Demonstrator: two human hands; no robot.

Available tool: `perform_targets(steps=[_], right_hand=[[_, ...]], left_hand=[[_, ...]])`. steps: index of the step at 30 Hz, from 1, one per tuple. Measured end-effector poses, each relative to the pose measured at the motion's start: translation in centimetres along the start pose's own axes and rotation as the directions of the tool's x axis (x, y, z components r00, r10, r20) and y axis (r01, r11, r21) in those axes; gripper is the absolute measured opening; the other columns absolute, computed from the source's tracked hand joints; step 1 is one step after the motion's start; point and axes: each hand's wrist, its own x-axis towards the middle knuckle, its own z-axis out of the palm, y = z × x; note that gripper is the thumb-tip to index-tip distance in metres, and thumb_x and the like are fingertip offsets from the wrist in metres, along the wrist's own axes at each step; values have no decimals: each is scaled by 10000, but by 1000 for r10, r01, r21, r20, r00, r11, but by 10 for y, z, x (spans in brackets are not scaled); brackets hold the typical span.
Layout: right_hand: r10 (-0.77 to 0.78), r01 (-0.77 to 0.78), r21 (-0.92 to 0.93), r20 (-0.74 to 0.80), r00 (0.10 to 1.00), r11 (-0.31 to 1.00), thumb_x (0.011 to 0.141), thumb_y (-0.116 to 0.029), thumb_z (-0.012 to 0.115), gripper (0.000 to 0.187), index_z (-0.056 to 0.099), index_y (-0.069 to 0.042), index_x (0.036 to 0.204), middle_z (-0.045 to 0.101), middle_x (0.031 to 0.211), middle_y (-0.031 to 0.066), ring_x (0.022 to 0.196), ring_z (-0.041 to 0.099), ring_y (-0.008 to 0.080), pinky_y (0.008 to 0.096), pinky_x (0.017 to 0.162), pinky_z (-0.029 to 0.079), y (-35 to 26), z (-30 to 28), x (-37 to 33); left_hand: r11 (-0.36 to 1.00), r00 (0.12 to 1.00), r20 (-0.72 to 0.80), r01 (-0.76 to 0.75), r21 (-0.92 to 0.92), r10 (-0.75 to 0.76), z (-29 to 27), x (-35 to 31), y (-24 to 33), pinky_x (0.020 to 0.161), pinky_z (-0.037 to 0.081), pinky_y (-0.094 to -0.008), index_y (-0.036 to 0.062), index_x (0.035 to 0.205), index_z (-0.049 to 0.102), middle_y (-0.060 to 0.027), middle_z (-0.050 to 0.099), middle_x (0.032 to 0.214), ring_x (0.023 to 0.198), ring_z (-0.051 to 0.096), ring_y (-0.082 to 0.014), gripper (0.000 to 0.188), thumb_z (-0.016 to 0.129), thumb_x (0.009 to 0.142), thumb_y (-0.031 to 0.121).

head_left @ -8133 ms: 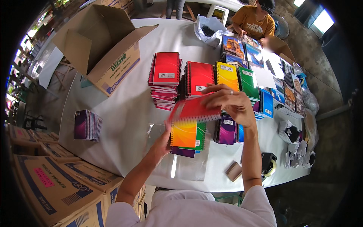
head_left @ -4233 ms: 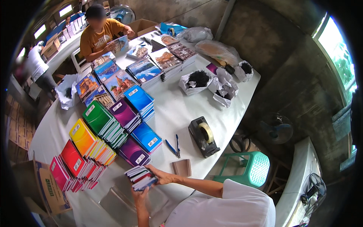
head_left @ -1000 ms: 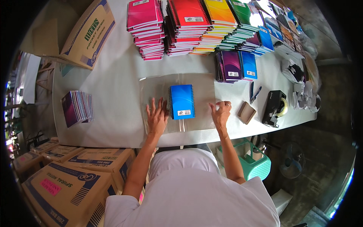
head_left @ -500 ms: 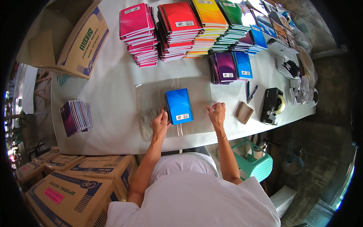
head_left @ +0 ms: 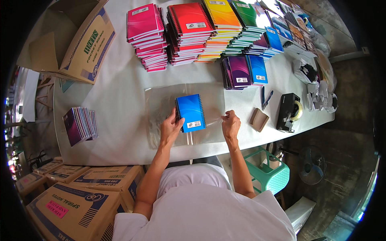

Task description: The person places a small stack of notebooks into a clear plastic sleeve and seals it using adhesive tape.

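A blue spiral notebook with a white label lies over clear plastic sheeting in the middle of the table. My left hand grips the notebook at its lower left edge, thumb over the cover and fingers partly hidden underneath. To the right, my right hand is closed, its fingertips pinched together at the plastic's right edge. Whether plastic is between those fingertips is too small to make out.
Tall stacks of pink notebooks, red notebooks and other colours stand at the back. Purple notebooks sit nearer. A brown block, pens and a tape dispenser lie right; an open carton stands left.
My left thumb has moved onto the notebook's lower left corner. The right hand has shifted slightly right and down, fingers still pinched. The notebook has hardly moved.
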Motion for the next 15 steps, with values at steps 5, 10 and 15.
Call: perform_targets(steps=[5, 10, 15], right_hand=[[-109, 109, -149, 6, 994, 983, 760, -20, 651, 70, 596, -23, 805, 630, 748, 156, 715, 618, 338, 433, 693, 459, -7, -6, -2], [-222, 207, -93, -215, 951, 974, 814, -19, 606, 56, 560, -50, 816, 603, 763, 140, 726, 594, 337, 445, 690, 436, -24, -16, -8], [-292, 277, 116, 144, 945, 954, 851, -27, 554, 45, 515, -47, 858, 598, 816, 163, 708, 601, 373, 471, 603, 471, -84, -22, -31]], left_hand=[[992, 1000, -10, 12, 126, -11, -3, 1, 7, 912, 477, -260, -81, 1382, 386, -180, 612, 1215, 1045, 607, -152, 594, 655, 900, 139], [982, 993, -112, -16, 190, 37, -1, 6, 0, 883, 490, -254, -62, 1352, 445, -204, 599, 1248, 1045, 621, -155, 545, 643, 912, 191], [957, 956, -246, -87, 275, 157, 7, 14, -10, 877, 494, -267, -61, 1380, 400, -210, 580, 1273, 1054, 621, -166, 617, 657, 908, 241]])
